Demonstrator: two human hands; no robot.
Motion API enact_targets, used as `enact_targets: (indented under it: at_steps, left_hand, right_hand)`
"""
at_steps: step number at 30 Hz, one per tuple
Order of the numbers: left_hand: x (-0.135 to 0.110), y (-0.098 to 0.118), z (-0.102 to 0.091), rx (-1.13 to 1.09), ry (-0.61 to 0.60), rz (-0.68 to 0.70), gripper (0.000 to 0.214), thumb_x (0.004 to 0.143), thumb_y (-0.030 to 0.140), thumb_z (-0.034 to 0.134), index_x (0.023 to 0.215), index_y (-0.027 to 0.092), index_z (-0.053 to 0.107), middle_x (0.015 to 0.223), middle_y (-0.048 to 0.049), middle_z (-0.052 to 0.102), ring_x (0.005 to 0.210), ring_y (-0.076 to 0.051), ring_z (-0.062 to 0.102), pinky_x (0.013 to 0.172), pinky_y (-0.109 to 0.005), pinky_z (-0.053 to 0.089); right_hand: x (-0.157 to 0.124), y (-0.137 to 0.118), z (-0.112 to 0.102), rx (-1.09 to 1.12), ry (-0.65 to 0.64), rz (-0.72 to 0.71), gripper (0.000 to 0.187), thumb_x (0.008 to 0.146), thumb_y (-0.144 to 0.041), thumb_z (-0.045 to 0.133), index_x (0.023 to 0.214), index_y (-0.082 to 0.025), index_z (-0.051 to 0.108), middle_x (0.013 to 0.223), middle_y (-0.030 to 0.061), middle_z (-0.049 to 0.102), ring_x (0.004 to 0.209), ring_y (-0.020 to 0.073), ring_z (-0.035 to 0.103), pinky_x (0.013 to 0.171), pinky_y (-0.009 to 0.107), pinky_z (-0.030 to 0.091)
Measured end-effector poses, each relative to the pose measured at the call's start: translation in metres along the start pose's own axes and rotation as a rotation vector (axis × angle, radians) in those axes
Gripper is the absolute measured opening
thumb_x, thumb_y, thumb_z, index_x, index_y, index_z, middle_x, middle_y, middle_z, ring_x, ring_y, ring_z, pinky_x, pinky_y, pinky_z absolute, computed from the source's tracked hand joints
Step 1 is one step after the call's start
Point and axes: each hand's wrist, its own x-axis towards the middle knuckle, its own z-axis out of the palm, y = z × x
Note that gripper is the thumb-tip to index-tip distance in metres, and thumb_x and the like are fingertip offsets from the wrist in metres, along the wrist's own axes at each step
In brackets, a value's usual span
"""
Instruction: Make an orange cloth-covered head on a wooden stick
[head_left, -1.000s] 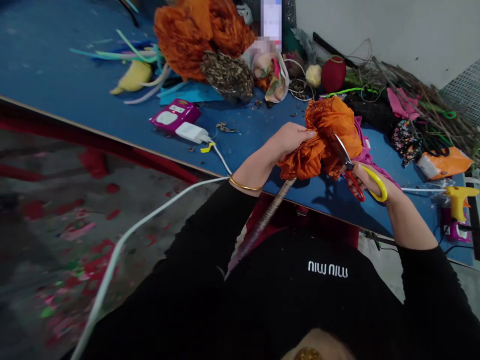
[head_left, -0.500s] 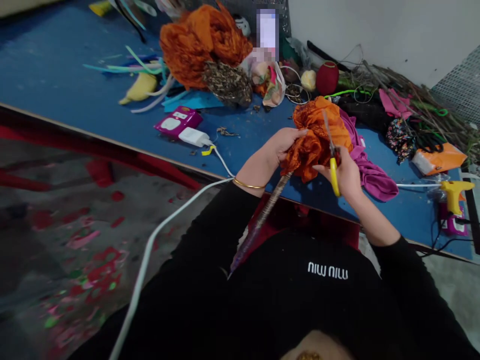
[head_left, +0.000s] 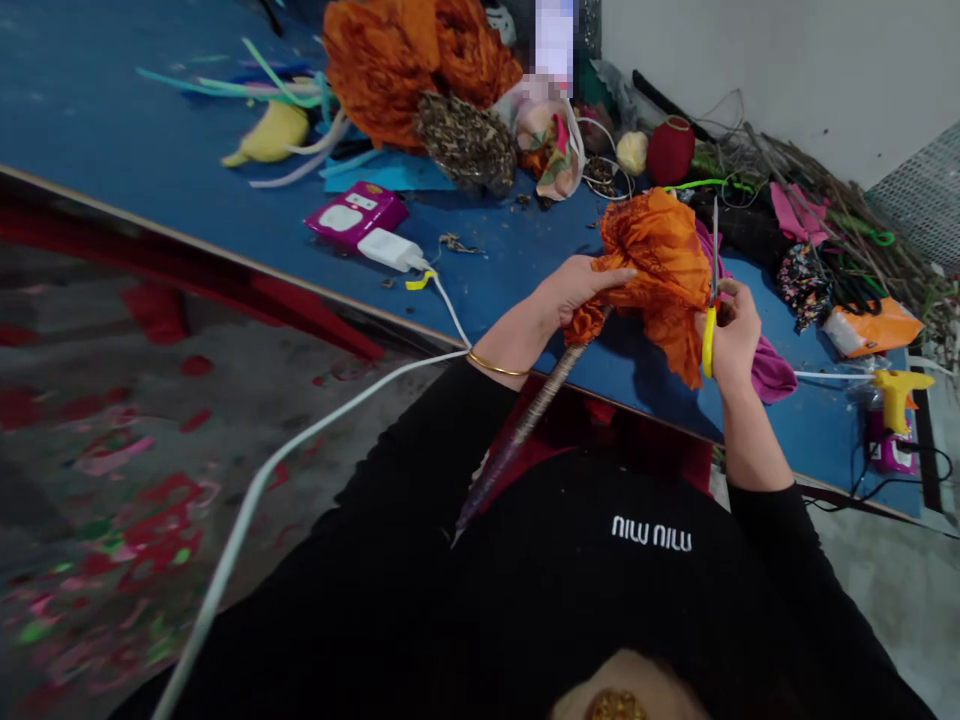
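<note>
– Where does the crinkled, bright orange bundle (head_left: 656, 250) of thin, cloth-like material lie relative to each grip?
– Between the two, held over the front part of the blue bench (head_left: 525, 225). The left grip (head_left: 576, 288) is clenched on its near left side, fingers pressed across the folds, close to where it meets the slim, shiny, wrapped stick (head_left: 551, 388).
– And the right grip (head_left: 735, 335)?
– At the bundle's right edge, curled around the steel scissors with a yellow handle (head_left: 708, 345). The blades point away from the person, right alongside the material; whether they touch it, I can't tell.
– How does the bundle look?
– Puffed and rounded at the far end, gathered into tight creases at the neck, with a loose, uneven flap hanging beside the right grip. Darker streaks show in the orange.
– And the stick?
– Pale brown and banded near the bundle, purplish lower down, slanting toward the person's black top (head_left: 600, 600).
– What's behind the right grip?
– A crumpled magenta cloth (head_left: 772, 375), partly hidden, on the bench.
</note>
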Motion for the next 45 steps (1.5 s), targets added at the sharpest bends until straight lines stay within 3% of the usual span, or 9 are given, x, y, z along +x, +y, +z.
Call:
enact_targets:
  at_steps: [3,6,10,11,15,18,26,34,45]
  left_hand:
    - [0.002,-0.002,-0.002,0.123,-0.037,-0.038,0.018,0.068,0.014,0.089,0.080,0.013,0.077,0.075,-0.0025,0.076,0.065,-0.013,0.069,0.074,-0.025,0.056]
    - [0.001,-0.001,-0.005,0.212,-0.037,-0.075,0.012,0.068,0.015,0.086,0.075,0.014,0.075,0.071,-0.0014,0.074,0.061,-0.013,0.067,0.068,-0.024,0.054]
    - [-0.003,0.000,-0.006,0.175,-0.052,-0.068,0.017,0.065,0.016,0.086,0.076,0.013,0.074,0.074,-0.0014,0.075,0.062,-0.013,0.066,0.066,-0.023,0.053]
    - [-0.005,0.000,-0.006,0.168,-0.042,-0.075,0.018,0.064,0.015,0.086,0.077,0.013,0.074,0.074,-0.0014,0.075,0.062,-0.013,0.066,0.067,-0.023,0.054]
    - [-0.009,0.002,-0.003,0.167,-0.028,-0.100,0.020,0.068,0.017,0.084,0.085,0.012,0.074,0.077,-0.0036,0.076,0.064,-0.014,0.067,0.069,-0.025,0.056]
    - [-0.013,0.005,0.002,0.132,-0.031,-0.094,0.012,0.076,0.017,0.079,0.084,0.011,0.072,0.073,-0.0045,0.074,0.060,-0.013,0.065,0.071,-0.025,0.056]
    - [-0.015,0.005,0.015,0.050,-0.003,-0.053,0.009,0.078,0.014,0.078,0.076,0.012,0.070,0.068,-0.0021,0.070,0.056,-0.012,0.062,0.075,-0.029,0.058]
    - [-0.021,-0.004,0.019,-0.019,-0.012,-0.007,0.013,0.070,0.012,0.081,0.077,0.011,0.070,0.069,-0.0011,0.073,0.060,-0.011,0.065,0.070,-0.024,0.054]
    - [-0.014,-0.015,0.011,0.093,-0.073,0.039,0.018,0.064,0.021,0.077,0.076,0.016,0.065,0.069,0.0009,0.066,0.058,-0.011,0.058,0.062,-0.024,0.048]
  right_hand:
    - [0.004,0.010,-0.007,0.087,-0.064,0.030,0.043,0.076,-0.034,0.070,0.115,-0.025,0.054,0.087,-0.0003,0.063,0.078,0.0162,0.057,0.075,0.030,0.053]
    - [0.001,0.015,-0.017,0.132,-0.028,0.011,0.044,0.077,-0.041,0.074,0.113,-0.025,0.055,0.088,-0.0001,0.062,0.079,0.0165,0.059,0.074,0.030,0.051]
    - [-0.024,0.006,-0.043,0.270,-0.017,0.006,0.045,0.084,-0.053,0.074,0.117,-0.027,0.057,0.086,-0.0007,0.057,0.073,0.0158,0.060,0.069,0.031,0.051]
    - [-0.034,0.003,-0.048,0.336,-0.098,0.016,0.047,0.087,-0.060,0.070,0.119,-0.028,0.058,0.086,-0.0002,0.057,0.070,0.0159,0.059,0.065,0.031,0.051]
    - [-0.070,-0.001,-0.055,0.501,-0.652,0.204,0.066,0.089,-0.080,0.054,0.124,-0.025,0.061,0.087,0.0037,0.059,0.068,0.0178,0.060,0.056,0.032,0.051]
    - [-0.086,0.000,-0.045,0.524,-0.824,0.378,0.065,0.089,-0.078,0.057,0.125,-0.024,0.060,0.085,0.0018,0.057,0.066,0.0148,0.059,0.055,0.029,0.052]
    - [-0.078,-0.011,-0.006,0.492,-0.763,0.613,0.074,0.085,-0.088,0.051,0.114,-0.021,0.061,0.075,-0.0008,0.055,0.056,0.0119,0.054,0.050,0.027,0.049]
    - [-0.053,-0.024,0.015,0.408,-0.644,0.462,0.064,0.091,-0.083,0.049,0.108,-0.023,0.061,0.070,-0.0009,0.053,0.054,0.0107,0.052,0.048,0.026,0.048]
    - [-0.061,-0.025,0.014,0.307,-0.565,0.385,0.082,0.074,-0.100,0.048,0.096,-0.022,0.061,0.063,-0.0030,0.047,0.048,0.0097,0.043,0.042,0.026,0.039]
